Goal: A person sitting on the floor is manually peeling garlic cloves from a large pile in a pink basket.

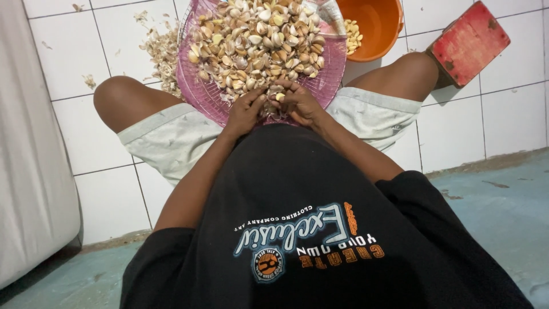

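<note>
A pink mesh tray rests between my knees, heaped with unpeeled garlic cloves. My left hand and my right hand meet at the tray's near edge. Together their fingertips pinch one garlic clove. An orange bowl beyond the tray at the upper right holds a few peeled cloves.
Loose garlic skins lie on the white tiled floor left of the tray. A red wooden block sits at the upper right beside my knee. A white fabric-covered surface runs along the left edge. Teal floor lies at the lower right.
</note>
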